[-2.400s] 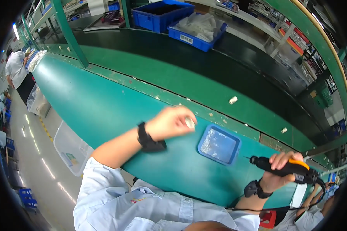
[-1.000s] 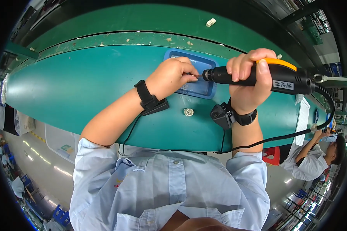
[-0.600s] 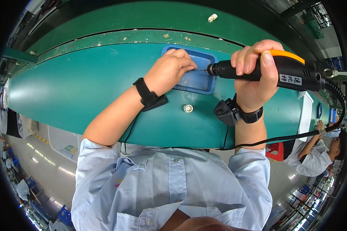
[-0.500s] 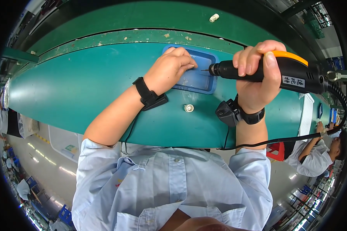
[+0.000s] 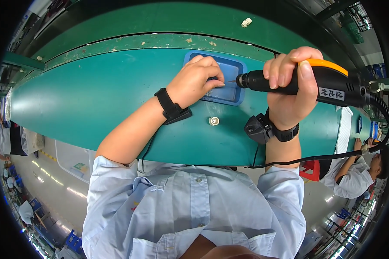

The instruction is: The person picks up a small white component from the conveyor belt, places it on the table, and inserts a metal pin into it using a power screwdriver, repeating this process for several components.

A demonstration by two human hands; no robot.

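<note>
Driver [image 5: 333,78], head view: black body, orange lever [image 5: 326,64], lying roughly level in the right hand [image 5: 296,101], nose toward the left. Right hand wrapped around the body, thumb tip beside the lever's front end. Thin bit [image 5: 232,81] over the tray [image 5: 231,65], its tip just beside the left fingertips; contact cannot be told.

Left hand [image 5: 196,77] over the left part of the tray, thumb and forefinger brought together at the tips, other fingers curled. Whether a small piece sits between them: cannot tell.

Tray: blue, shallow, rectangular, on the green bench [image 5: 95,95] near its far edge. White round fitting [image 5: 214,121] on the bench, nearer the body than the tray, well apart from both hands. Second white fitting [image 5: 246,22] on the green strip beyond the bench, lying on its side.

Both wrists wear black straps; the right one carries a black box [image 5: 258,128]. Cable [image 5: 333,153] runs from the driver's rear, curving back near the right forearm. Co-worker [image 5: 350,177] at far right, beyond a red stool [image 5: 310,170].
</note>
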